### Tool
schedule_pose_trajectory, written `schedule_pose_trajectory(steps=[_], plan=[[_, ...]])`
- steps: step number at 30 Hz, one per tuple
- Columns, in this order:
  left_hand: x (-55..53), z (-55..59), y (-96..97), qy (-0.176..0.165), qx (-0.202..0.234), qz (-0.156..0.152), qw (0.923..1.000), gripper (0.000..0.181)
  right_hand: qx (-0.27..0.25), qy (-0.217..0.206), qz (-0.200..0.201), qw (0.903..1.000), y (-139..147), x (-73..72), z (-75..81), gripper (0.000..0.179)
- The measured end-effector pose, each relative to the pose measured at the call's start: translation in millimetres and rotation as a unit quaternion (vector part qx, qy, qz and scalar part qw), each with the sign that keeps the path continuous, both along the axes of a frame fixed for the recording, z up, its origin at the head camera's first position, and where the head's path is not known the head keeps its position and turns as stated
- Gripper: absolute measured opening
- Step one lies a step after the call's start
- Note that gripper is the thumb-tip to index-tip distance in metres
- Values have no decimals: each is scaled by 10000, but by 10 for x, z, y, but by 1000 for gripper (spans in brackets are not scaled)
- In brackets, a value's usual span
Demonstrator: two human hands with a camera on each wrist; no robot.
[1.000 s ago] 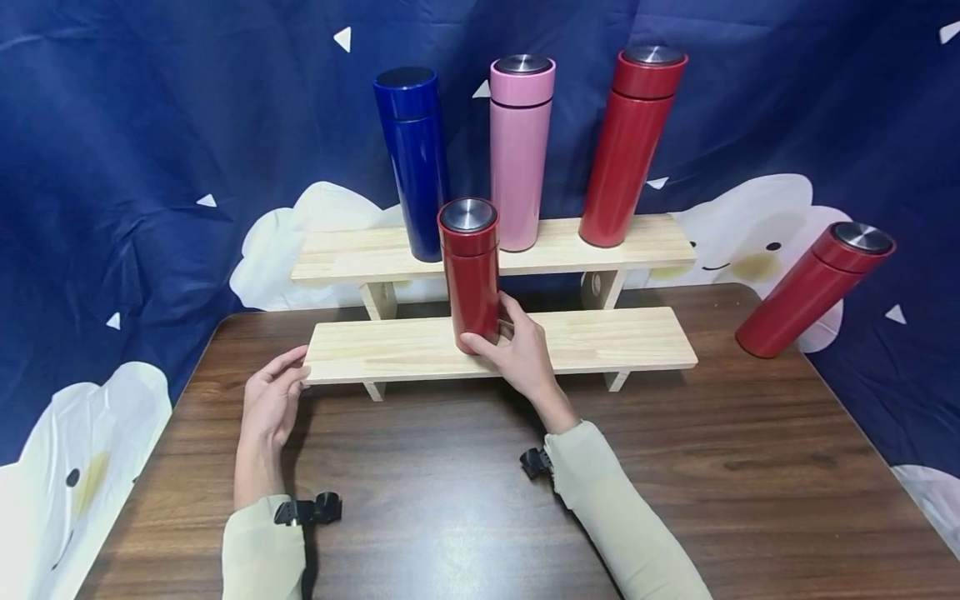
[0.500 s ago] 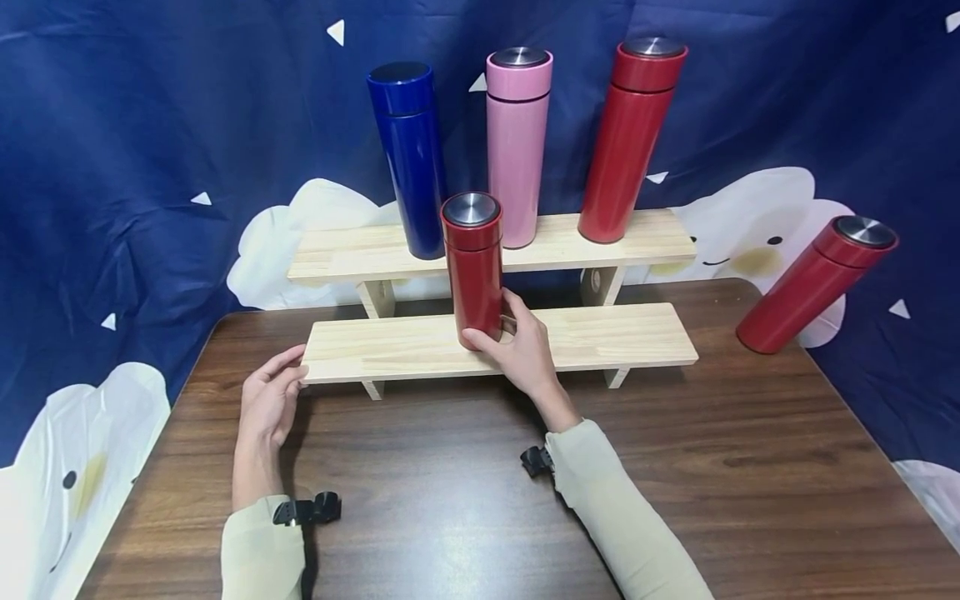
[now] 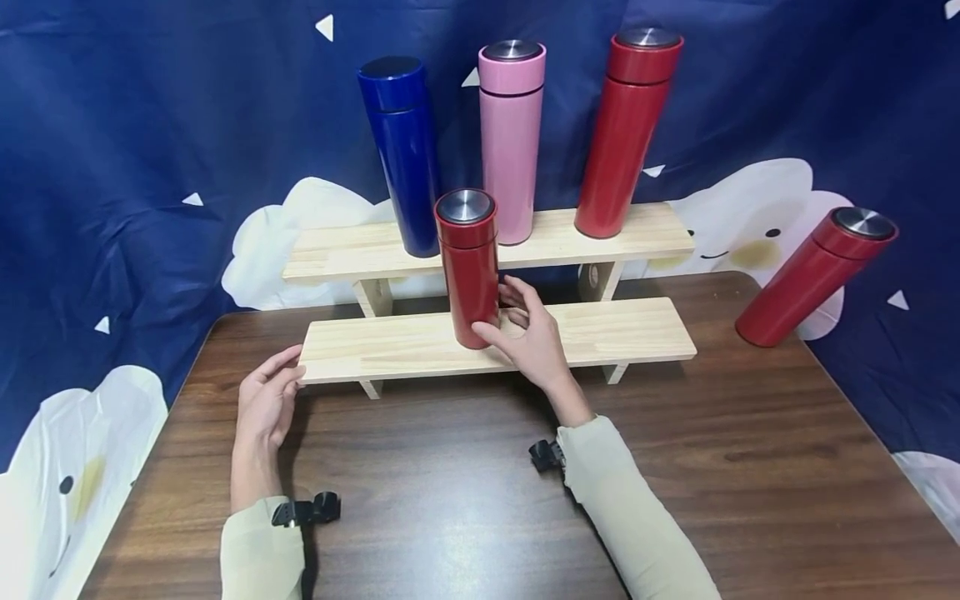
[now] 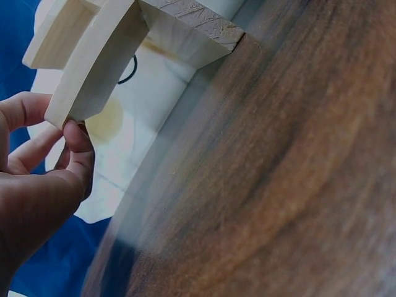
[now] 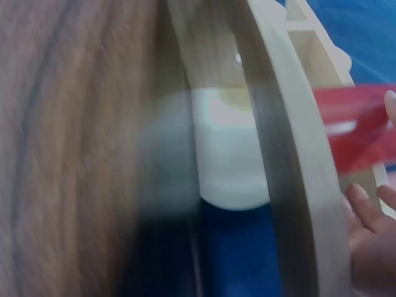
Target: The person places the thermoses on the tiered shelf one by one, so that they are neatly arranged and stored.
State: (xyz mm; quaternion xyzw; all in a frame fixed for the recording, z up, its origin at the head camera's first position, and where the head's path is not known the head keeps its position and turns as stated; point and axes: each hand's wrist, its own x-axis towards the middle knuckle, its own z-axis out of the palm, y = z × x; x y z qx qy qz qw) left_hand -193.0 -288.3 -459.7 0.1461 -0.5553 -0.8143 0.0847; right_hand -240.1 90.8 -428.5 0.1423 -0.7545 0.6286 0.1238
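Observation:
A red thermos bottle (image 3: 471, 283) with a steel-topped lid stands upright on the lower board of a two-tier wooden shelf (image 3: 360, 346). My right hand (image 3: 534, 346) is just right of its base, fingers loosely spread and thumb tip right at the bottle's lower edge. In the right wrist view the bottle (image 5: 356, 127) is blurred, and the fingers (image 5: 365, 207) lie parted beside it. At the lower board's left end, my left hand (image 3: 264, 400) pinches the corner. The left wrist view shows fingers and thumb on either side of the board's end (image 4: 93, 86).
On the upper board (image 3: 337, 250) stand a blue bottle (image 3: 401, 158), a pink bottle (image 3: 512, 150) and a red bottle (image 3: 628, 137). Another red bottle (image 3: 813, 279) stands on the brown table (image 3: 750, 450) at right. A dark blue curtain (image 3: 150, 125) hangs behind.
My right hand has loosened from the red thermos bottle and drawn slightly right, its fingers parting. The bottle stays on the lower board. My left hand keeps its hold; the head view has shifted slightly.

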Motion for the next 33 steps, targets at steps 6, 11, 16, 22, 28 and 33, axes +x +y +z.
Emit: schedule_pose_trajectory(steps=[6,11,16,22,28,33], plan=[[30,4,-21,-51,35,39,10000,32,-716,115,-18,9974,282,15,138,65],[38,7,-36,8,8,27,10000,32,-1075,172,-441,9931,566,39,287,59],[38,5,-31,-12,-11,76,10000,32,-1259,192,-882,9879,867,107,406,55],[1,-5,21,47,-20,-37,10000,32,-1845,340,-1458,9714,1333,213,495,49],[-17,-8,42,119,-55,42,9999,32,-2608,251,-2292,9375,1853,226,368,41],[-15,-6,10,91,-33,56,9999,33,-3171,-79,-2819,9055,2175,250,181,40]])
